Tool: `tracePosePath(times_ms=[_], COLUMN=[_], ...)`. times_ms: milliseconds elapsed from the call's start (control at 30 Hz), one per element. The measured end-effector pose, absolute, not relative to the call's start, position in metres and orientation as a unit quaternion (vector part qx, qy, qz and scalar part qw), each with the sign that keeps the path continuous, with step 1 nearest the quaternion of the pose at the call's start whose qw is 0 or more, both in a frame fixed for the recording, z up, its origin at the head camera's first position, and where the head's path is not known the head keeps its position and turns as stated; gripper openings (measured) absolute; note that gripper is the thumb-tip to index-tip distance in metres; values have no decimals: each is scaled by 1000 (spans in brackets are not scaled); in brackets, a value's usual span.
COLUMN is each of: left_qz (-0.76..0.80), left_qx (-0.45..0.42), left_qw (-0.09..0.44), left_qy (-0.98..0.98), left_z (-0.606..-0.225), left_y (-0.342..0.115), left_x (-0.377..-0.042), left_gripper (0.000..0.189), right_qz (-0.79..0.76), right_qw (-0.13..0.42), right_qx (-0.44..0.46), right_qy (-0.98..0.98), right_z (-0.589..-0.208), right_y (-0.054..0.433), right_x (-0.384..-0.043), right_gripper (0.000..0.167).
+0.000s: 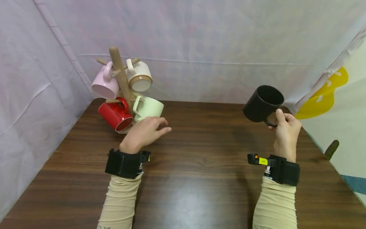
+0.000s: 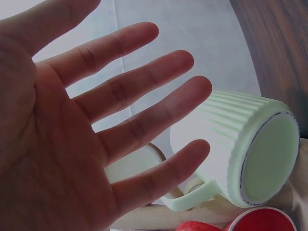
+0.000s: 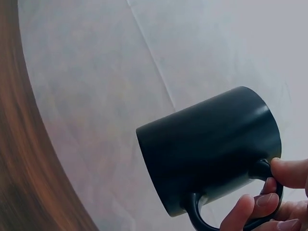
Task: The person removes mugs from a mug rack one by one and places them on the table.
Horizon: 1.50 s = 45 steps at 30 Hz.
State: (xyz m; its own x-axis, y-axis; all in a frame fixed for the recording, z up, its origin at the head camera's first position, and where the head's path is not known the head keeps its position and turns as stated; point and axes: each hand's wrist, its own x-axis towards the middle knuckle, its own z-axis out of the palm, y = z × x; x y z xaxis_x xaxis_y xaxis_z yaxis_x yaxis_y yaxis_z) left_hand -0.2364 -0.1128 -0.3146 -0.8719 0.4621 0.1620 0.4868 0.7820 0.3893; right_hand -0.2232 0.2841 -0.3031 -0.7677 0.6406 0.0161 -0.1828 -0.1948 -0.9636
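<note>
A black mug tilts in the air over the right side of the table, its rim up and to the right in the head view. My right hand grips it by the handle, thumb and fingers around the loop. On the left, my left hand is held just in front of a light green ribbed mug. Its fingers are spread and straight, with nothing in them. That green mug hangs by its handle from a wooden mug tree, its base showing in the left wrist view.
Also on the mug tree hang a pink mug, a white ribbed mug and a red mug. The dark wood table ends at a pale cloth backdrop. A yellow shape marks the right-hand wall.
</note>
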Motion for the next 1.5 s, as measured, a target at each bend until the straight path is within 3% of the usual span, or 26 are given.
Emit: tracePosePath(times_ms=[300,733,1300,1500], left_qz=[-217,-220,-225,-225], left_qx=[-254,-259,-258,-257], left_qw=[27,33,32,29], left_qy=[-942,-940,-939,-939], left_z=[-316,-315,-314,-314], left_y=[-115,-115,-117,-117], left_x=[-236,-238,-239,-239], left_gripper=[32,30,29,29], right_qz=[742,772,791,790], right_qw=[275,239,223,230], right_qx=[-229,-275,-312,-314], right_qy=[-567,-520,-478,-473], right_z=[-315,-340,-365,-370], right_y=[294,308,319,323], right_x=[-225,-235,-248,-246], right_gripper=[27,39,16,15])
